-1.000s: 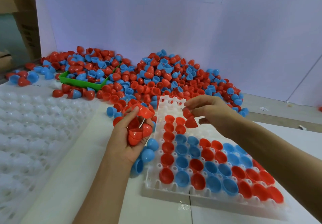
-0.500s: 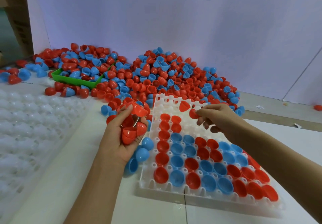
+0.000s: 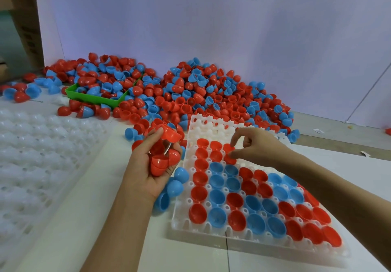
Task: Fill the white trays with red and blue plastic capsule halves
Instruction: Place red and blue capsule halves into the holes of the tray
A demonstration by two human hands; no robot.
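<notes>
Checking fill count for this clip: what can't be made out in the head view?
- White tray: right corner cut off by the frame edge; some pockets hidden under the right hand.
- Left hand: count of stacked red halves unclear, nested and partly covered by fingers.

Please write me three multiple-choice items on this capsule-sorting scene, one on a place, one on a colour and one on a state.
1. Where does the green bin sit?
A. in the heap of capsule halves by the wall
B. on the white tray
C. in the person's lap

2. What colour are the capsule halves held in the left hand?
A. blue
B. red
C. white

3. How full is the white tray under the hands?
A. all pockets filled
B. no pockets filled
C. near rows filled, far rows bare

Answers:
1 A, since loose halves lie round and in the bin at the far left.
2 B, since the stack in that hand is all red.
3 C, since bare pockets show beyond the right hand.
</notes>
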